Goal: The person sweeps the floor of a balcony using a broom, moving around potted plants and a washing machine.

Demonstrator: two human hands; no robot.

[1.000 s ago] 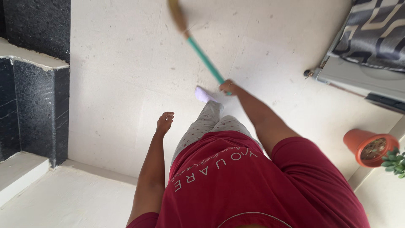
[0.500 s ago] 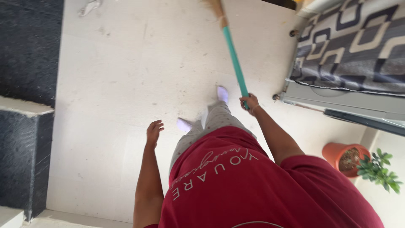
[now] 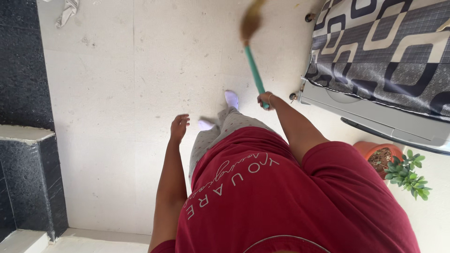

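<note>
My right hand (image 3: pixel 265 100) is shut on the teal handle of a broom (image 3: pixel 254 72), held out in front of me over the pale tiled floor (image 3: pixel 117 117). The broom's brown bristle head (image 3: pixel 251 21) is blurred near the top of the view. My left hand (image 3: pixel 179 127) hangs free beside my leg, fingers loosely apart, holding nothing. Below the hands are my red shirt, my grey dotted trousers and my two feet in white socks (image 3: pixel 231 99).
A wheeled grey appliance with a patterned grey and cream cover (image 3: pixel 379 51) stands at the right. An orange pot (image 3: pixel 377 154) with a green plant (image 3: pixel 405 173) sits beside it. Black stone walls and a ledge (image 3: pixel 26 136) line the left; a crumpled cloth (image 3: pixel 68 10) lies at the top left.
The broom has swung across the floor in my right hand, its head shifting a little right. My feet have stepped forward and the view has shifted towards the covered appliance.
</note>
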